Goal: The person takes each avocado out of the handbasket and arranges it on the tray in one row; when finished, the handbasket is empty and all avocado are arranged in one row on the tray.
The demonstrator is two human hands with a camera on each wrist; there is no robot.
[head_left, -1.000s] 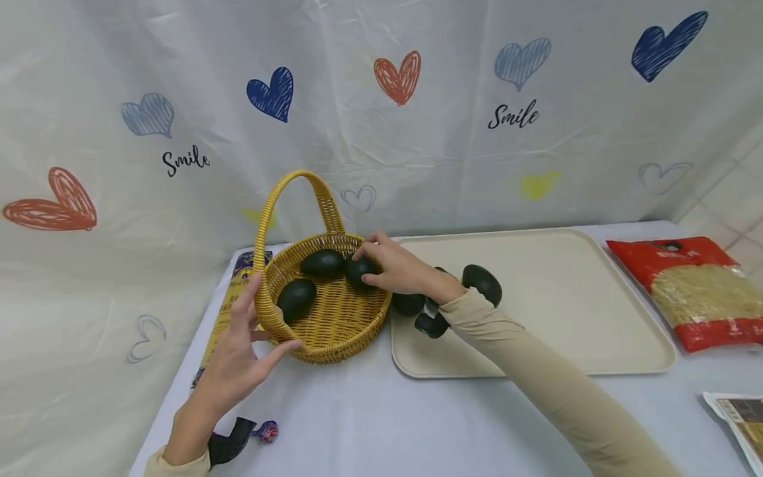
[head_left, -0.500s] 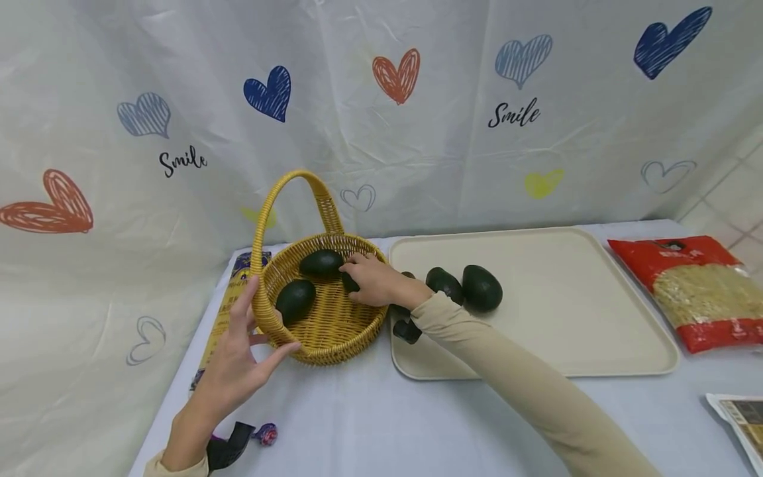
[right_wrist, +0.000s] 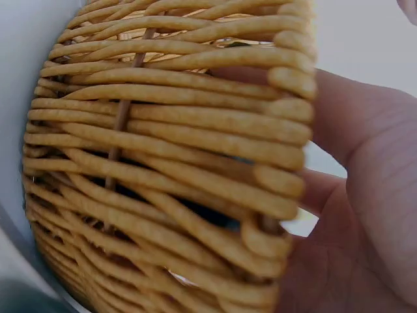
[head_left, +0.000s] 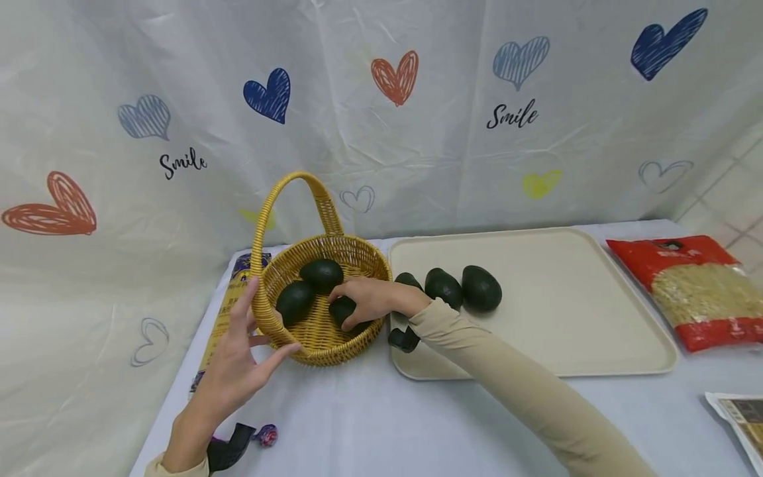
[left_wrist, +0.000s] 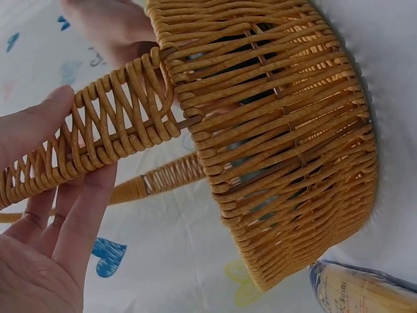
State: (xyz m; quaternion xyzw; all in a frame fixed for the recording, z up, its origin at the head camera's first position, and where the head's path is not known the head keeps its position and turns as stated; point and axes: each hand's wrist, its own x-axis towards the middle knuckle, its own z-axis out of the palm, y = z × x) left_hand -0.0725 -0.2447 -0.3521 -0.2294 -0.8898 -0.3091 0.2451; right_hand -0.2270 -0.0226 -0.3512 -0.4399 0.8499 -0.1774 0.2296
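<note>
My left hand (head_left: pixel 232 358) holds the yellow wicker basket (head_left: pixel 342 354) at its left side; in the left wrist view, thumb and fingers pinch the basket handle (left_wrist: pixel 117 117) from both sides. Inside the basket, my right hand (head_left: pixel 375 297) grips a dark green avocado (head_left: pixel 342 310) near the front right of the woven floor. Two more avocados lie at the back (head_left: pixel 322 275) and left (head_left: pixel 295 303) of it. In the right wrist view the basket wall (right_wrist: pixel 176 143) hides the fingertips of the right hand (right_wrist: pixel 365 163).
Right of the basket, a cream tray (head_left: pixel 572 311) bears three avocados (head_left: pixel 481 289) near its left end. Farther right lie a red noodle bag (head_left: pixel 697 291) and a flat packet (head_left: pixel 742 424). A yellow packet (head_left: pixel 226 315) sits behind the left hand, a lollipop (head_left: pixel 266 435) near the left wrist.
My right hand has moved the avocado from the basket's back right toward its front middle. The avocado at the back now sits nearer the left one. The left hand has stayed put.
</note>
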